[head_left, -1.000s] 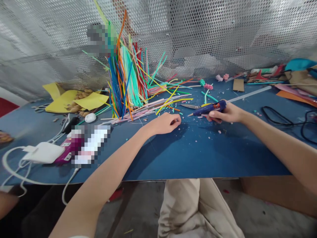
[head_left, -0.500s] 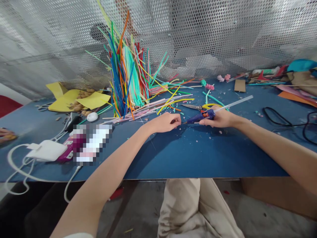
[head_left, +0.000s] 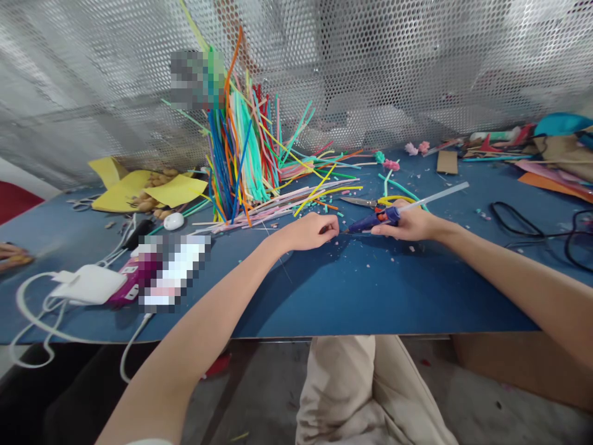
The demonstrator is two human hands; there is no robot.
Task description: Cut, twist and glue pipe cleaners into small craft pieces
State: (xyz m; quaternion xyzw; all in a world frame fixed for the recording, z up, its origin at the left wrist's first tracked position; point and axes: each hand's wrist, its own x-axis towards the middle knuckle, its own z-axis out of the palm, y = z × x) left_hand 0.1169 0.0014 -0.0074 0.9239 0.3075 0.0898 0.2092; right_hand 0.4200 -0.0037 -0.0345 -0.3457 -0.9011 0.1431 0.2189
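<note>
My right hand (head_left: 407,222) is wrapped round a blue glue gun (head_left: 374,219), its nozzle pointing left. A translucent glue stick (head_left: 442,194) sticks out of the gun's back end. My left hand (head_left: 314,231) is closed in a pinch right at the nozzle tip; whatever lies between its fingers is too small or hidden to make out. Just behind the gun lie scissors (head_left: 359,202) with the blades pointing left. Short bits of cut pipe cleaner are scattered beyond my left hand.
A tall bundle of coloured pipe cleaners (head_left: 248,148) stands behind my left hand. Yellow sheets (head_left: 125,190), a power strip (head_left: 134,278), a white charger (head_left: 95,283) and a blurred phone (head_left: 178,272) lie left. Black cable (head_left: 514,219) lies right. Another person's hand (head_left: 13,256) shows far left.
Both hands keep almost the same pose, with the glue gun's nozzle still at my left fingers. The view has shifted very slightly.
</note>
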